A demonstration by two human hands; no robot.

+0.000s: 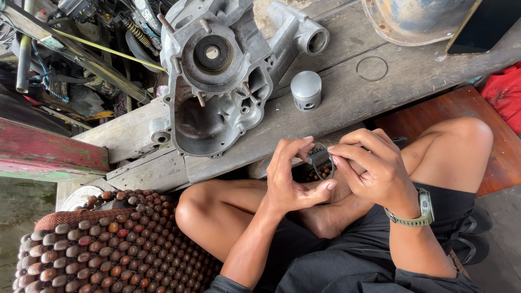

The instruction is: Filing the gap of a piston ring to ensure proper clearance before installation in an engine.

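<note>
My left hand (pixel 290 176) and my right hand (pixel 369 171) meet over my crossed legs. Between their fingertips they pinch a small dark grey metal part with a thin metal ring (pixel 320 160) hanging around it. How the ring sits on the part is hidden by my fingers. My right wrist wears a green-strapped watch (pixel 420 209). A grey piston (pixel 305 89) stands upright on the wooden bench (pixel 347 103), a short way beyond my hands.
A large aluminium engine casing (pixel 217 81) lies on the bench, left of the piston. A second thin ring (pixel 372 69) lies flat farther back. A rusty metal dome (pixel 412 19) and a dark phone (pixel 483 27) sit top right. A beaded seat cover (pixel 108 244) is lower left.
</note>
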